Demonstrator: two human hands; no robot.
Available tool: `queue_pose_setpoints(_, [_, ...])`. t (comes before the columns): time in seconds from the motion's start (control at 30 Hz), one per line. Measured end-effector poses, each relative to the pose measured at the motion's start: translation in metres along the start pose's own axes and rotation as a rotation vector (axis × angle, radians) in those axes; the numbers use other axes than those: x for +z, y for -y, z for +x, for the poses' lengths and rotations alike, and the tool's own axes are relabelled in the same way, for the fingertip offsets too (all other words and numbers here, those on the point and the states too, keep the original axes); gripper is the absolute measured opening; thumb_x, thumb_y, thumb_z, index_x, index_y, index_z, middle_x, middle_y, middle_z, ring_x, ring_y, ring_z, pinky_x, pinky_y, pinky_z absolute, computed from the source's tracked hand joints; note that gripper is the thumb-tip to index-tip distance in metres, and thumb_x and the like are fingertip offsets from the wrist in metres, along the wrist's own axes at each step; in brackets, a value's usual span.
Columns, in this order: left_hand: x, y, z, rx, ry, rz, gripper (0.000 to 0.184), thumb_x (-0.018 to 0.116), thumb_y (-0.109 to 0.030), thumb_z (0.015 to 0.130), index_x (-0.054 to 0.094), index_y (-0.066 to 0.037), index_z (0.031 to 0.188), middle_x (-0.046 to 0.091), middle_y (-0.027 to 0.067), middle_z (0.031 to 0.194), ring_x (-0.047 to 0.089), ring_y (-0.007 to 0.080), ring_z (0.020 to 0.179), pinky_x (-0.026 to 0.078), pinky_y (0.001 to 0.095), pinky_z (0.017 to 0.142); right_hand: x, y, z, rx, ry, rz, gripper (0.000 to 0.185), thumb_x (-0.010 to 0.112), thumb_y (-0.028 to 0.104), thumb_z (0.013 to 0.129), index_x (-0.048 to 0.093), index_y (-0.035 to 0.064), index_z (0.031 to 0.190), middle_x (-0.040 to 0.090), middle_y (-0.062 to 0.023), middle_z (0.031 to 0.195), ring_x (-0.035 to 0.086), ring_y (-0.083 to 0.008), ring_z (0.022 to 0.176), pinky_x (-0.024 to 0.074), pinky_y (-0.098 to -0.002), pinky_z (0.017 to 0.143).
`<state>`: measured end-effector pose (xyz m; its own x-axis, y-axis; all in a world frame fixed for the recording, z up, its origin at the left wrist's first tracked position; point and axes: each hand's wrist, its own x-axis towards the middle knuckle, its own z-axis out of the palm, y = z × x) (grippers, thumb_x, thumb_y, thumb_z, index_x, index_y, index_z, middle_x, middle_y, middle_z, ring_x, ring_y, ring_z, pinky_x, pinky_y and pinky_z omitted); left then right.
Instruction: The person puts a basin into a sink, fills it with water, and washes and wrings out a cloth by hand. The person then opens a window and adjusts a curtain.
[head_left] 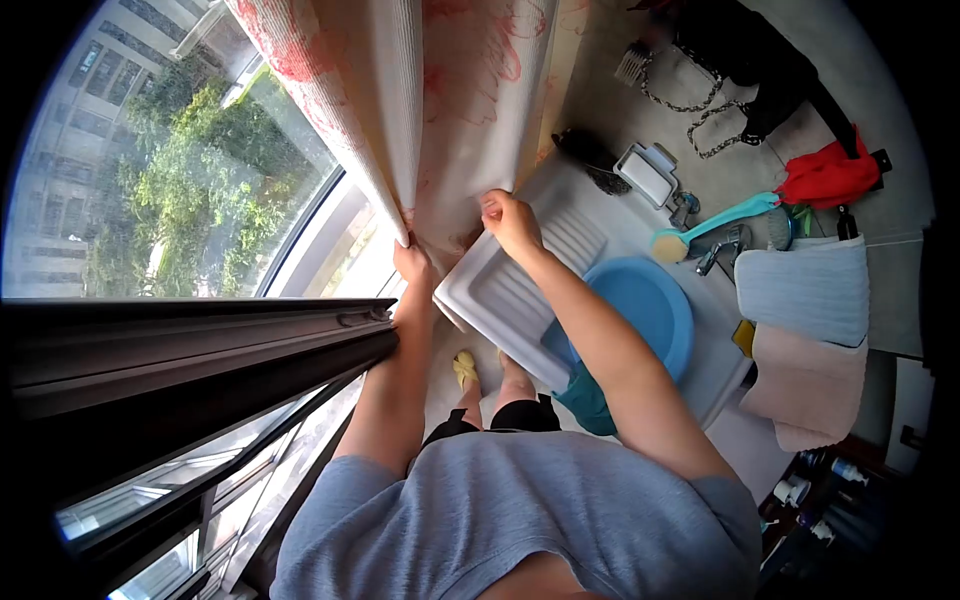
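A long white curtain (465, 110) with a red flower pattern hangs in folds ahead of me. My left hand (413, 262) is closed on its edge on the window side, low down. My right hand (512, 222) grips the curtain's lower part farther right, above the ribbed washboard of a white laundry sink (470, 300). Between the two hands the cloth hangs in a loose fold. The tips of several fingers are hidden by the cloth or by the hands themselves.
A blue basin (640, 315) sits in the sink, with a teal cloth (588, 400) over the front edge. A turquoise-handled brush (715, 225) lies by the faucet (722, 250). Towels (805, 290) hang at right. The window frame (200, 345) borders my left arm.
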<state>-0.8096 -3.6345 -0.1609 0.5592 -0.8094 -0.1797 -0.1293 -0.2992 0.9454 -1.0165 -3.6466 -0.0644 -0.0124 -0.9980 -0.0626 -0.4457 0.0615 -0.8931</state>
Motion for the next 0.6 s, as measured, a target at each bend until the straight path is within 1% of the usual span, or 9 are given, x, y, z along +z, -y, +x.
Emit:
queue_pose_setpoints(0.1, [0.036,-0.024,0.002,-0.275,-0.065,-0.318,0.037,0.05,-0.032,0.1,0.061,-0.003,0.121,0.066,0.0114,0.101,0.061,0.0209,0.087,0.047,0.0341,0.077,-0.049,0.01,0.022,0.072,-0.198,-0.323,0.046,0.082,0.018,0.073,0.054,0.0085,0.109,0.066,-0.007,0.097,0.065,-0.0225,0.088,0.0526,-0.0359,0.076])
queue_pose_setpoints(0.17, [0.068,-0.039,-0.023,-0.33,0.217,0.04,0.038,0.051,-0.032,0.098,0.058,-0.005,0.124,0.065,0.0177,0.111,0.06,0.0318,0.101,0.047,0.0416,0.085,-0.056,0.01,0.037,0.017,-0.322,-0.292,0.066,0.085,0.019,0.067,0.049,0.0066,0.12,0.062,-0.0109,0.109,0.061,-0.0274,0.101,0.0492,-0.0377,0.086])
queue_pose_setpoints(0.2, [0.084,-0.031,-0.032,-0.223,0.468,0.506,0.039,0.05,-0.032,0.097,0.055,-0.008,0.127,0.064,0.0213,0.117,0.057,0.0388,0.112,0.047,0.0469,0.09,-0.06,0.013,0.043,-0.054,-0.365,-0.274,0.071,0.085,0.017,0.065,0.047,0.0058,0.124,0.061,-0.0122,0.112,0.059,-0.0292,0.105,0.0478,-0.038,0.089])
queue_pose_setpoints(0.27, [0.102,-0.042,-0.075,0.146,0.51,0.645,0.042,0.05,-0.028,0.094,0.05,-0.011,0.133,0.06,0.0213,0.124,0.052,0.0424,0.119,0.045,0.0492,0.094,-0.067,0.003,0.061,-0.292,-0.21,0.035,0.068,0.082,0.021,0.064,0.053,0.0043,0.123,0.065,-0.0158,0.109,0.06,-0.0368,0.106,0.0493,-0.0415,0.087])
queue_pose_setpoints(0.3, [0.095,-0.05,-0.079,0.135,0.498,0.639,0.042,0.05,-0.028,0.094,0.05,-0.011,0.133,0.06,0.0213,0.124,0.052,0.0424,0.119,0.045,0.0492,0.094,-0.072,-0.012,0.064,-0.164,-0.125,-0.166,0.064,0.078,0.024,0.07,0.054,0.0018,0.125,0.065,-0.0193,0.113,0.062,-0.0366,0.104,0.0485,-0.0407,0.088])
queue_pose_setpoints(0.37, [0.078,-0.065,-0.082,0.259,0.59,0.519,0.042,0.051,-0.026,0.092,0.051,-0.012,0.131,0.06,0.0188,0.126,0.054,0.0405,0.117,0.045,0.0455,0.095,-0.078,-0.049,0.084,0.0,-0.066,-0.049,0.049,0.066,0.029,0.084,0.057,0.0004,0.123,0.067,-0.0195,0.107,0.066,-0.0317,0.094,0.0497,-0.0403,0.085])
queue_pose_setpoints(0.4, [0.07,-0.07,-0.078,0.186,0.648,0.48,0.042,0.051,-0.024,0.092,0.052,-0.01,0.131,0.06,0.0181,0.126,0.055,0.0397,0.116,0.044,0.0425,0.096,-0.081,-0.049,0.087,0.076,-0.079,0.084,0.046,0.062,0.03,0.088,0.057,-0.001,0.121,0.068,-0.0206,0.104,0.067,-0.0302,0.09,0.0509,-0.0402,0.083])
queue_pose_setpoints(0.5, [0.069,-0.043,-0.054,0.293,0.607,0.181,0.039,0.053,-0.017,0.092,0.055,-0.006,0.129,0.062,0.0183,0.123,0.055,0.0394,0.117,0.044,0.0415,0.097,-0.098,-0.022,0.084,-0.052,-0.253,0.385,0.044,0.062,0.032,0.087,0.059,-0.0033,0.114,0.067,-0.0227,0.1,0.067,-0.0312,0.086,0.052,-0.0406,0.077])
queue_pose_setpoints(0.6, [0.057,-0.09,-0.063,0.36,0.695,-0.148,0.039,0.053,-0.013,0.092,0.055,-0.003,0.13,0.06,0.0187,0.126,0.054,0.0386,0.119,0.043,0.0408,0.099,-0.119,0.006,0.08,-0.084,-0.265,0.508,0.044,0.064,0.033,0.085,0.061,-0.0042,0.109,0.068,-0.0235,0.098,0.067,-0.0336,0.086,0.0518,-0.0414,0.077])
